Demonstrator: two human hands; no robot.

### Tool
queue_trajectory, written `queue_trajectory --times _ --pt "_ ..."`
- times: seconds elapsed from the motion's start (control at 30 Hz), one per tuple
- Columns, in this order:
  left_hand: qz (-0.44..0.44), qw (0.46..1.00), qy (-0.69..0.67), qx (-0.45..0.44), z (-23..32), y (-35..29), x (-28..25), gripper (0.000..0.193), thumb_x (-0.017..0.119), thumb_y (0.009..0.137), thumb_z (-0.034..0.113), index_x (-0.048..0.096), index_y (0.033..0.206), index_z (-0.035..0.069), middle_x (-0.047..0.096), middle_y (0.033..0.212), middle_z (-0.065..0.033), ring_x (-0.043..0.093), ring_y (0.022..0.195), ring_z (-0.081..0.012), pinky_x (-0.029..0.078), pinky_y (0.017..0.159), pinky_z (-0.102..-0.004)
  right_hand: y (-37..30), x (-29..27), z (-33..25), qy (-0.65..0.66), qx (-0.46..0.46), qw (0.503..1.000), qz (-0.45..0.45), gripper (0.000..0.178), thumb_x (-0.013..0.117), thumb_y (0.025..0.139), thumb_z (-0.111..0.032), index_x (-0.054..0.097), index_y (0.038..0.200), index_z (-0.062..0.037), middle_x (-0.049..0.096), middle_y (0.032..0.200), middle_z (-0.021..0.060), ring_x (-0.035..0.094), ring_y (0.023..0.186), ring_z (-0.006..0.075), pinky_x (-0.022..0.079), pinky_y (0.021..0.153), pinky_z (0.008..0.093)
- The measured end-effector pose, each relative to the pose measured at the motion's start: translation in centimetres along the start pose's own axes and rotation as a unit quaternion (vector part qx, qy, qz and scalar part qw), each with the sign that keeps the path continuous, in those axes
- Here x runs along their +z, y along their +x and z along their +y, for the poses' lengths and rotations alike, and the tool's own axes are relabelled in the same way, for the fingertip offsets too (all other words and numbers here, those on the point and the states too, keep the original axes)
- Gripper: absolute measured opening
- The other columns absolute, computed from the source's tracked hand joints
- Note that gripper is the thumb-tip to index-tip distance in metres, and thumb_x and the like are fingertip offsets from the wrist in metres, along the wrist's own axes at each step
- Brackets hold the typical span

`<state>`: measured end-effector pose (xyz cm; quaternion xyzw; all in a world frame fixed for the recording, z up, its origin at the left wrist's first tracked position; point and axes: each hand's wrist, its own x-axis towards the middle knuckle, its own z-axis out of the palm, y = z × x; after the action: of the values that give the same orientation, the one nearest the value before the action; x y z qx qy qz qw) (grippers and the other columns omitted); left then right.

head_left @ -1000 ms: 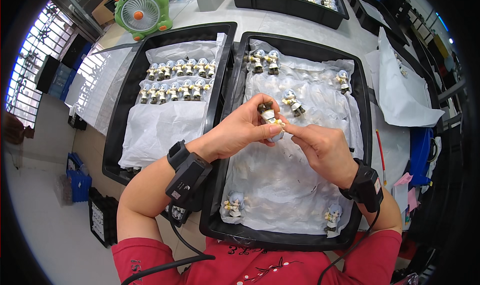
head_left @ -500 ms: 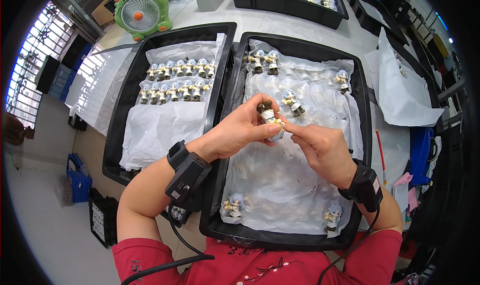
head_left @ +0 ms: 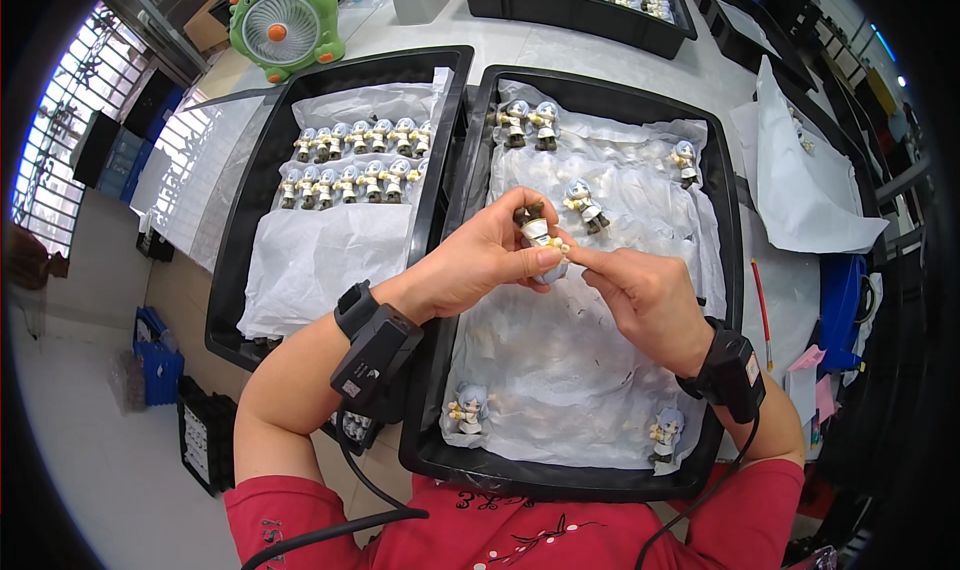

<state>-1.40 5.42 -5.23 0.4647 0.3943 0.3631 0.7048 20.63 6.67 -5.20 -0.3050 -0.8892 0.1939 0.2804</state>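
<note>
As the head view looks down on a white counter (head_left: 550, 52), the first entry is one small painted figurine with pale blue hair, white-and-gold dress and dark boots (head_left: 537, 229), held feet uppermost, head low, above the middle of a large black plastic tray (head_left: 560, 484). Left hand (head_left: 478, 258): fingers closed narrowly around the figurine, thumb across its upper body. Right hand (head_left: 648, 295): index finger extended to the figurine near its head end, the others curled; whether they pinch it or merely touch cannot be told. Both wrists: black bands with boxy black devices (head_left: 380, 365), cabled. Large tray, contents: crumpled white tissue paper (head_left: 550, 370), bearing a pair of matching figurines (head_left: 530, 125) at the far left corner, one at far right (head_left: 685, 160), one tilted just beyond the hands (head_left: 586, 206), one at near left (head_left: 468, 408), one at near right (head_left: 666, 434). Alongside, left: second black tray (head_left: 385, 67), lined with white paper (head_left: 320, 270), carrying two rows of like figurines (head_left: 358, 160). Beyond: green animal-shaped fan with orange hub (head_left: 280, 30); further black tray (head_left: 575, 12), filled with figurines in rows. Right of the large tray: slender red stick (head_left: 761, 305), lying lengthwise.
</note>
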Motion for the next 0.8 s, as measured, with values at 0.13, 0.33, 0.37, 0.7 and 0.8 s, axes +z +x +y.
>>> queue_trajectory --times 0.13,0.33,0.37,0.7,0.8 --pt "-0.002 1.000 0.004 0.001 -0.02 0.00 -0.05 0.037 0.067 0.088 0.020 0.044 0.114 0.007 0.057 0.096 -0.0030 0.055 0.082 -0.0073 0.056 0.076 -0.0294 -0.02 0.01 0.07 -0.012 -0.005 1.000 0.002 0.029 0.062 0.083 -0.008 0.062 0.111 -0.0140 0.060 0.067 0.0072 0.061 0.058 0.0242 0.047 0.050 0.0355" --pt "-0.014 1.000 -0.007 -0.017 0.06 -0.04 -0.28 0.039 0.068 0.087 0.020 0.043 0.115 0.010 0.051 0.107 -0.0011 0.058 0.094 -0.0106 0.055 0.079 -0.0315 -0.06 0.08 0.29 0.006 -0.003 1.000 0.001 0.029 0.062 0.083 -0.007 0.062 0.111 -0.0140 0.061 0.068 0.0069 0.061 0.059 0.0243 0.047 0.051 0.0358" --pt "-0.014 1.000 -0.007 -0.016 0.04 -0.04 -0.28 0.039 0.068 0.087 0.020 0.043 0.115 0.010 0.051 0.107 -0.0011 0.058 0.094 -0.0106 0.055 0.079 -0.0315 -0.05 0.08 0.24 0.006 -0.003 1.000 0.001 0.029 0.062 0.083 -0.007 0.062 0.111 -0.0140 0.061 0.068 0.0069 0.061 0.059 0.0243 0.047 0.051 0.0358" --pt "-0.013 1.000 -0.005 -0.008 -0.06 -0.01 -0.29 0.039 0.068 0.087 0.019 0.043 0.115 0.010 0.051 0.107 -0.0011 0.058 0.094 -0.0109 0.055 0.078 -0.0313 -0.03 -0.01 0.19 -0.001 -0.002 1.000 0.000 0.030 0.062 0.083 -0.008 0.062 0.113 -0.0147 0.060 0.066 0.0071 0.061 0.058 0.0242 0.047 0.051 0.0358" --pt "-0.011 1.000 -0.007 -0.009 -0.08 0.03 -0.29 0.039 0.069 0.086 0.019 0.043 0.115 0.010 0.051 0.107 -0.0011 0.058 0.094 -0.0109 0.055 0.078 -0.0313 -0.01 -0.02 0.14 0.002 0.005 1.000 -0.003 0.031 0.062 0.083 -0.008 0.062 0.113 -0.0149 0.060 0.066 0.0071 0.061 0.058 0.0240 0.047 0.051 0.0357"
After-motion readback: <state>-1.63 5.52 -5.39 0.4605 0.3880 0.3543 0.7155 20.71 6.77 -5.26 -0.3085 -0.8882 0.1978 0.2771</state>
